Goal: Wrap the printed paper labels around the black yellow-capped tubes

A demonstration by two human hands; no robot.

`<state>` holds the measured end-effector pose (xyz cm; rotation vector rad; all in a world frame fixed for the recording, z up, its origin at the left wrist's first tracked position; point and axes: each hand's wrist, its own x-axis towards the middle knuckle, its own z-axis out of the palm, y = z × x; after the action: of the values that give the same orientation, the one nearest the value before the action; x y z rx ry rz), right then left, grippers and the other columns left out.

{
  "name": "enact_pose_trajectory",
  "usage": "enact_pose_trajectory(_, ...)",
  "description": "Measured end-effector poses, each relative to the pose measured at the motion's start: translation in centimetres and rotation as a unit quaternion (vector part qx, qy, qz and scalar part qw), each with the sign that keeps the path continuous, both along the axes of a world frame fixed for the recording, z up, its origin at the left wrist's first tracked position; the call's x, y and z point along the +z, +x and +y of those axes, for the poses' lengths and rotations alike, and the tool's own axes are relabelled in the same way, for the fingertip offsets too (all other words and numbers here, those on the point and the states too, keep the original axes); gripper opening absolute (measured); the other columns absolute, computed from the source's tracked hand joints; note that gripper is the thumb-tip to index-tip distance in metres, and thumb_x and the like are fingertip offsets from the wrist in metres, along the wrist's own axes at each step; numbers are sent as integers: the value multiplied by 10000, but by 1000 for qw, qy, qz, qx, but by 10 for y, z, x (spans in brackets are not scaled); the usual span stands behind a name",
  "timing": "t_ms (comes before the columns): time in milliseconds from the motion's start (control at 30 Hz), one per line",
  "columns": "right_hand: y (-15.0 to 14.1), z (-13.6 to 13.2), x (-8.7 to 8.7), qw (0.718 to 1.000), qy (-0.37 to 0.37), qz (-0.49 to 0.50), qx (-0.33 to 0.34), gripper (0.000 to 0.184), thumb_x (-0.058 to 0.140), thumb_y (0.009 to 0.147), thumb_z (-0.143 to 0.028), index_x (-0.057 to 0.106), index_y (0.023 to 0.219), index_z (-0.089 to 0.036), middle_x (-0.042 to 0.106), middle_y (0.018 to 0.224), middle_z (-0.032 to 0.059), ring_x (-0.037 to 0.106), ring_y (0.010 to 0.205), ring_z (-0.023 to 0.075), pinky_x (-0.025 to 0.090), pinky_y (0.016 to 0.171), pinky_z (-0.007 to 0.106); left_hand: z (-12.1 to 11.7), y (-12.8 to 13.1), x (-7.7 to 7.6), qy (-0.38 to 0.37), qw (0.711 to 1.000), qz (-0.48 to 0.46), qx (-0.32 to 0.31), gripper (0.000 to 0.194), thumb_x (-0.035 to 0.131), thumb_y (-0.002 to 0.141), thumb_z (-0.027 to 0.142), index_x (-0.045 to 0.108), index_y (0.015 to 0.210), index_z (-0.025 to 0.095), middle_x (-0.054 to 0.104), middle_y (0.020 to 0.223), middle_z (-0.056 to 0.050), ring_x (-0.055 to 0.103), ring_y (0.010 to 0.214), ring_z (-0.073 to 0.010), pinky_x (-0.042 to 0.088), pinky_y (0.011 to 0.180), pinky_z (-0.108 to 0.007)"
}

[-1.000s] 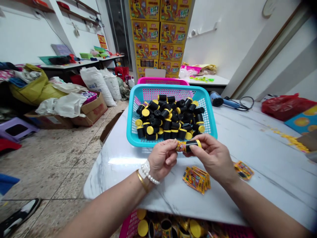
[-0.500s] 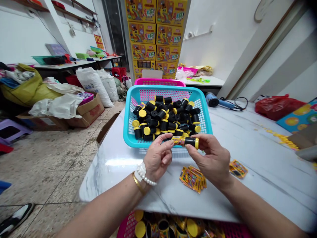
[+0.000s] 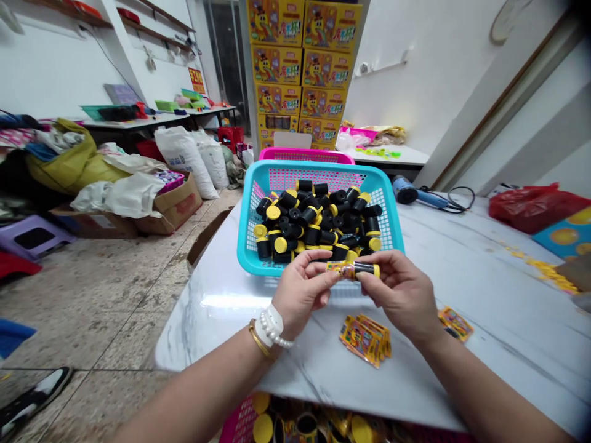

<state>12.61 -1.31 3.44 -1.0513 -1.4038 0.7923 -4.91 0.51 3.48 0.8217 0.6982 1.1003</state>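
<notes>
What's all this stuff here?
Marbled table: one, white, centre
Openwork plastic basket: one, turquoise, tabletop
Small capped cylinders: dozens, black and yellow, in basket
Capped plastic cylinder: one, black and yellow, above tabletop
Glossy printed sleeve: one, orange, at cylinder's end
Flat printed sleeves: two bunches, orange, tabletop
Plastic baskets: two, pink, beyond turquoise basket; by near edge
Corded tool: one, blue, tabletop
Plastic bag: one, red, right
Printed cartons: stack, yellow, behind
Left hand: one, at sleeve
Right hand: one, at cylinder

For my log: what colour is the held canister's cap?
The cap is yellow, seen best in the head view.
</notes>
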Motion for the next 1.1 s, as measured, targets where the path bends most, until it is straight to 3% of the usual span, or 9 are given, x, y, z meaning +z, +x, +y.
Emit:
enact_pose_trajectory(100, 3, 2, 1, 999, -30, 30, 26, 208, 788, 802, -278, 662, 956, -215, 719, 818, 19, 608, 556, 110, 476, 401, 193, -3, 0, 0, 55, 996, 52, 44, 406, 853, 709, 298, 641, 1026, 161, 621, 774, 33, 439, 457, -25, 309, 424, -170)
enact_pose_trajectory(233, 11, 2, 3, 998, 15, 22, 60, 253, 808, 783, -242, 655, 984, -247, 685, 1013, 45, 677, 891, 184, 603, 703, 280, -5, -2, 2, 116, 980, 124, 100, 308, 820, 752, 294, 717, 1018, 178, 640, 930, -20, 487, 593, -51, 388, 524, -184)
enact_pose_trajectory(333, 15, 2, 4, 994, 40, -22, 102, 248, 791, 802, -221, 676, 1016, -270, 655, 1030, 47, 654, 984, 202, 590, 838, 319, -5, -3, 4, 159, 974, 144, 70, 320, 829, 748, 283, 758, 1046, 192, 686, 1073, -79, 595, 787, -121, 470, 669, -215)
enact_pose_trajectory(467, 15, 1, 5, 988, 65, -93, 101, 281, 711, 875, -220, 712, 1141, -312, 600, 1138, 71, 641, 1020, 207, 600, 760, 296, -2, -4, 4, 122, 984, 127, -6, 315, 849, 723, 321, 774, 979, 152, 705, 853, -63, 592, 668, -122, 477, 619, -236)
enact_pose_trajectory(633, 16, 1, 9, 950, 203, -232, 49, 439, 730, 848, -174, 691, 1258, -328, 690, 1078, 59, 676, 977, 216, 592, 862, 359, 4, -6, 0, 91, 989, 113, -35, 358, 890, 661, 319, 775, 942, 129, 701, 790, -44, 581, 616, -100, 484, 623, -240)
enact_pose_trajectory(733, 19, 2, 14, 941, 219, -254, 43, 414, 754, 827, -172, 697, 1215, -308, 723, 998, 46, 696, 890, 208, 601, 795, 347, 5, -6, -2, 100, 989, 94, -58, 434, 878, 683, 369, 763, 1033, 139, 710, 808, -51, 616, 649, -119, 491, 631, -243)
enact_pose_trajectory(867, 21, 6, 12, 941, 225, -251, 24, 314, 780, 811, -190, 730, 1102, -295, 736, 1036, 55, 709, 938, 226, 605, 835, 379, 5, -5, -4, 81, 991, 76, -76, 481, 822, 748, 441, 709, 1107, 142, 714, 834, -72, 640, 634, -142, 482, 570, -248)
enact_pose_trajectory(1000, 15, 6, 4, 959, 204, -196, 36, 239, 805, 794, -220, 748, 1020, -268, 699, 986, 67, 699, 890, 218, 625, 740, 361, -1, -4, 1, 194, 975, 97, -37, 251, 809, 774, 279, 739, 982, 159, 726, 950, -84, 672, 866, -175, 515, 807, -280)
enact_pose_trajectory(1100, 13, 5, 1, 973, 176, -139, 50, 253, 799, 801, -207, 737, 1039, -266, 665, 1025, 74, 697, 890, 210, 634, 675, 324, -6, -5, 4, 251, 957, 142, -19, 334, 787, 799, 270, 727, 1122, 208, 712, 1104, -92, 659, 1005, -211, 497, 880, -295)
